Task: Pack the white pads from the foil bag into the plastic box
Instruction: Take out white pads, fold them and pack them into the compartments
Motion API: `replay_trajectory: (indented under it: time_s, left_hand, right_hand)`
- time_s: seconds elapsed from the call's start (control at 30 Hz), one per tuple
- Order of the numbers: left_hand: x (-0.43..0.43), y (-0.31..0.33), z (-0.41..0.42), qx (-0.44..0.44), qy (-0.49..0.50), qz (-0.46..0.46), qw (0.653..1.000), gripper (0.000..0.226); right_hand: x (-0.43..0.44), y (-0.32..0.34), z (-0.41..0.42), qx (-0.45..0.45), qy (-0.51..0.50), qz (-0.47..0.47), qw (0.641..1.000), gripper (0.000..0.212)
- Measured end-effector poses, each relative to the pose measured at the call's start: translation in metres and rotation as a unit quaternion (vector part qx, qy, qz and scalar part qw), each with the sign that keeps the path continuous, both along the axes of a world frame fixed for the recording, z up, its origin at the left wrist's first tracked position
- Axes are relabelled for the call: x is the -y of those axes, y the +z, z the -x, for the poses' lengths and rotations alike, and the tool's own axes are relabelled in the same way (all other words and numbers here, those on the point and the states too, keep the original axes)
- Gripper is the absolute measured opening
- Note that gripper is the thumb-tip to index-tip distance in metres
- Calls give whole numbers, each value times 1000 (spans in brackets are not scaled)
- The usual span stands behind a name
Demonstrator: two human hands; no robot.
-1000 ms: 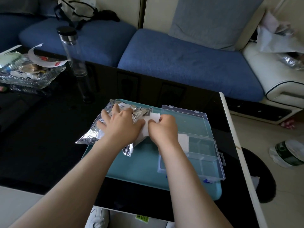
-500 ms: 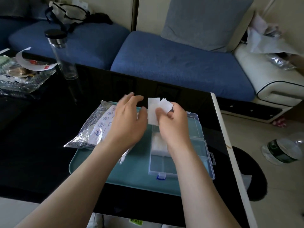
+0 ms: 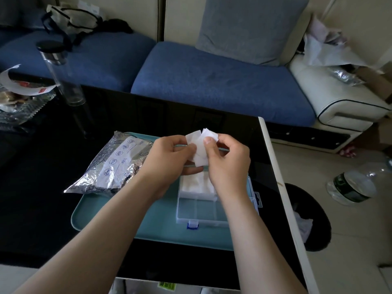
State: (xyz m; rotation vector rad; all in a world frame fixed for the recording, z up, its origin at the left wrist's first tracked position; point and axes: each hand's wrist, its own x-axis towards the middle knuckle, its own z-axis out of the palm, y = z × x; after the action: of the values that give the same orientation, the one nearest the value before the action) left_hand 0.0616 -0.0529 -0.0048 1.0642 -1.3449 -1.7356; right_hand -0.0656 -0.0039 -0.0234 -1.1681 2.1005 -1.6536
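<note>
Your left hand (image 3: pixel 169 158) has closed onto the white pads (image 3: pixel 199 143) since a moment ago. Both hands now hold them above the plastic box (image 3: pixel 203 211), forearms angled inward. The left fingers pinch one edge, and your right hand (image 3: pixel 227 164) grips with its thumb on top (more pads lie in the box). The foil bag (image 3: pixel 114 164) rests on the teal tray (image 3: pixel 118 217), on the bench (image 3: pixel 42 187).

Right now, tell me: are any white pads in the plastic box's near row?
No: the near row of the plastic box is bare, and the white pads already packed lie in its far row.
</note>
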Motion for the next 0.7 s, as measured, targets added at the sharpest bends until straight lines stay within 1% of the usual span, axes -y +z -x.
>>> replay_trajectory:
  time_s: [0.1, 0.2, 0.33, 0.4, 0.47, 0.57, 0.6, 0.7]
  left_hand:
    - [-2, -1, 4, 7, -5, -1, 1000, 16]
    - [-2, -3, 7, 11, -7, 1, 1000, 22]
    - [-1, -4, 8, 5, -4, 3, 1000, 19]
    - [1, -6, 8, 14, 14, -3, 1000, 18]
    - [4, -9, 6, 27, 34, -9, 999, 17]
    - [9, -12, 3, 32, 32, -13, 999, 20]
    - [9, -13, 3, 27, 22, -12, 999, 21]
    - [11, -12, 3, 27, -9, -8, 1000, 25]
  right_hand:
    - [-4, 0, 6, -21, -17, 23, 999, 13]
    - [-8, 3, 9, -10, -11, 36, 999, 17]
    - [-14, 3, 16, -25, -21, 27, 999, 13]
    - [-17, 2, 20, -10, -38, 17, 999, 12]
    - [-19, 3, 22, 27, -38, 19, 999, 14]
    - [-21, 9, 24, 99, 38, 10, 994, 13]
    - [-21, 10, 23, 108, 71, 1, 992, 14]
    - [-19, 7, 20, 61, 110, -18, 992, 18]
